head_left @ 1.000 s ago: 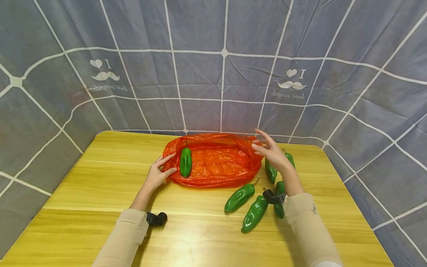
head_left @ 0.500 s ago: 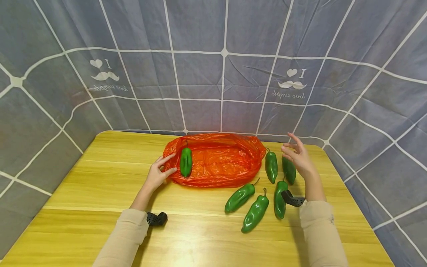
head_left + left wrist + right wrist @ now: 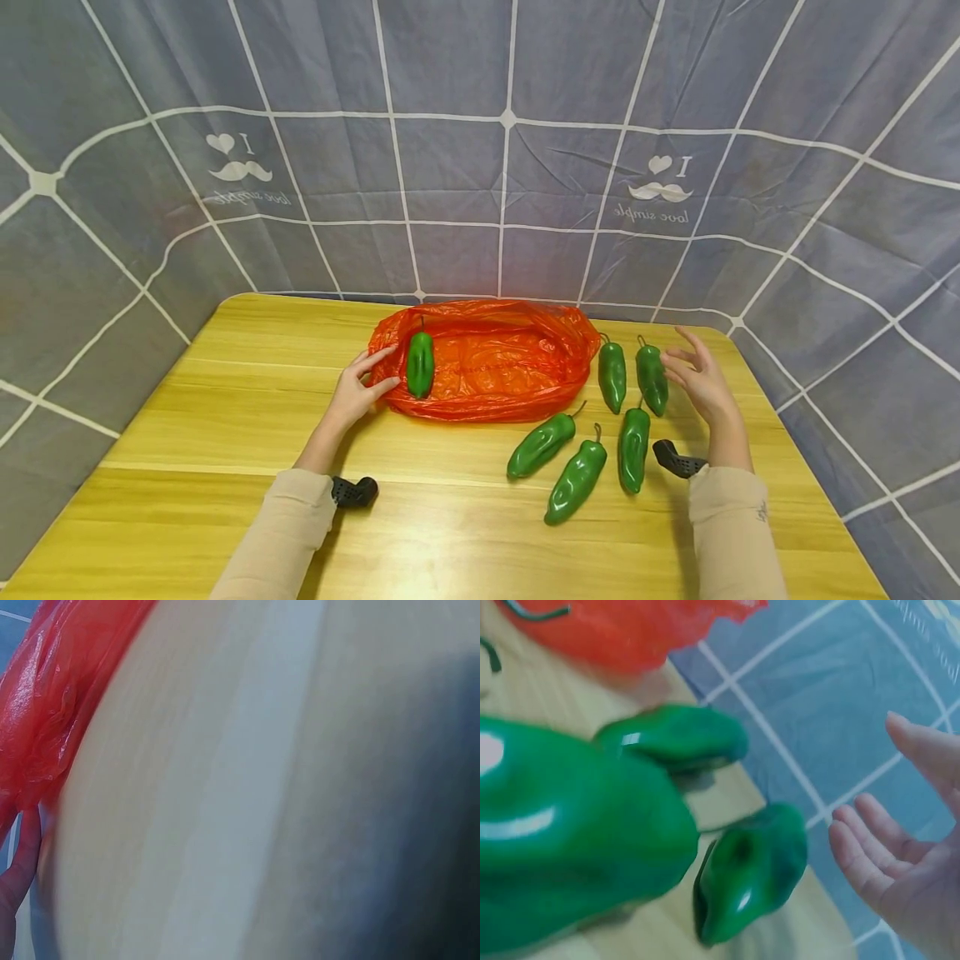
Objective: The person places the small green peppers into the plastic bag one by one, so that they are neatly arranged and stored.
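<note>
A red plastic bag (image 3: 487,404) lies with its mouth open at the back middle of the table. Inside its left end rests a green pepper (image 3: 420,365). My left hand (image 3: 354,387) holds the bag's left edge between thumb and fingers; the left wrist view shows a thumb (image 3: 28,840) against the red plastic. My right hand (image 3: 701,379) hovers at the right, fingers parted and holding nothing. Its fingertips are close beside the far-right green pepper (image 3: 652,380); in the right wrist view a gap separates the hand (image 3: 904,862) from the nearest pepper (image 3: 757,874).
More green peppers lie right of the bag: one pepper (image 3: 612,377) by its right end, another pepper (image 3: 633,450) nearer, and two in front, a slanted pepper (image 3: 542,445) and the frontmost pepper (image 3: 576,482). A grey grid-patterned cloth (image 3: 450,167) hangs behind the wooden table (image 3: 210,417).
My right hand has moved away from the bag's right rim, to the right and slightly nearer, beside the far-right pepper. The left hand, the bag and the peppers stay put.
</note>
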`<state>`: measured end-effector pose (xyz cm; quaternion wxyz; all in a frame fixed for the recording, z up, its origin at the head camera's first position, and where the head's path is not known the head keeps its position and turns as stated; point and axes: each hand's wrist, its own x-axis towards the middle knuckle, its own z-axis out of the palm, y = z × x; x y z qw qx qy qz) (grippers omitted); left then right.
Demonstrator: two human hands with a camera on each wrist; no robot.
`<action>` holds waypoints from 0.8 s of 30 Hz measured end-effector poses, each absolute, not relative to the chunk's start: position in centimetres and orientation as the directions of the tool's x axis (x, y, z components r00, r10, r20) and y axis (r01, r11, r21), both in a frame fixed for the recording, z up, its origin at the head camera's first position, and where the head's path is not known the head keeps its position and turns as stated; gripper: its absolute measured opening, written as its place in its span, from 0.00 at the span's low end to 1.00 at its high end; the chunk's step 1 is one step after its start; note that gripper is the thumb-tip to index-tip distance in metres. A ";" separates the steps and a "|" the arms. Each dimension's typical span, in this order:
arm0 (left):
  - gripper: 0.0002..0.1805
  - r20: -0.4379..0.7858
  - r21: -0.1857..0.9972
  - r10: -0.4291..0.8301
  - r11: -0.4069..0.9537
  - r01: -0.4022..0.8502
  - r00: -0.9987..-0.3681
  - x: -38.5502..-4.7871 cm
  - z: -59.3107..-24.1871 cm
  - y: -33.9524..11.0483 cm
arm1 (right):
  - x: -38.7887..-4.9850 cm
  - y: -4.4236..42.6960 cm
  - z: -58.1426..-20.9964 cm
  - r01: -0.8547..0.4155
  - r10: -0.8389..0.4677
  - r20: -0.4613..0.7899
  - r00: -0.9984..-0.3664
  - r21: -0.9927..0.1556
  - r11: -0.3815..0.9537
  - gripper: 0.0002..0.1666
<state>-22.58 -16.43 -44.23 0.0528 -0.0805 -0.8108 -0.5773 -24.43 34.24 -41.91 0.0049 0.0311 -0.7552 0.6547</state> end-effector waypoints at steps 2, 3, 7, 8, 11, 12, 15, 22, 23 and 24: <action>0.27 0.176 0.929 0.068 0.319 0.189 -0.982 -22.6 -44.2 -16.4 | -24.4 34.7 -42.5 -0.053 -0.034 0.047 -0.998 -0.979 0.195 0.40; 0.27 0.177 0.929 0.068 0.319 0.189 -0.982 -22.6 -44.2 -16.4 | -24.5 34.9 -42.8 -0.048 -0.032 0.042 -0.999 -0.976 0.212 0.40; 0.28 0.179 0.928 0.069 0.320 0.191 -0.982 -22.5 -44.2 -16.5 | -24.5 35.4 -43.7 -0.025 -0.018 0.021 -1.000 -0.957 0.288 0.41; 0.28 0.179 0.928 0.068 0.321 0.191 -0.982 -22.5 -44.2 -16.5 | -24.5 35.5 -43.9 -0.020 -0.013 0.017 -1.000 -0.953 0.302 0.41; 0.27 0.177 0.926 0.068 0.326 0.190 -0.982 -22.5 -44.1 -16.5 | -24.5 35.7 -44.2 -0.003 -0.001 0.003 -1.000 -0.943 0.334 0.42; 0.27 0.176 0.926 0.067 0.328 0.188 -0.982 -22.5 -44.1 -16.5 | -24.5 35.7 -44.3 0.002 0.000 -0.002 -1.000 -0.939 0.344 0.43; 0.27 0.167 0.926 0.066 0.332 0.180 -0.984 -22.4 -44.1 -16.5 | -24.7 35.8 -44.6 0.019 -0.005 -0.023 -1.000 -0.927 0.374 0.43; 0.27 0.172 0.926 0.066 0.329 0.184 -0.983 -22.5 -44.0 -16.4 | -25.3 35.8 -45.2 0.059 -0.065 -0.098 -0.993 -0.892 0.448 0.42; 0.27 0.171 0.926 0.065 0.331 0.183 -0.983 -22.5 -44.0 -16.4 | -25.3 35.8 -45.1 0.066 -0.075 -0.112 -0.991 -0.888 0.455 0.42; 0.27 0.170 0.925 0.063 0.333 0.181 -0.984 -22.5 -43.9 -16.4 | -25.4 35.8 -45.2 0.077 -0.082 -0.128 -0.988 -0.885 0.460 0.43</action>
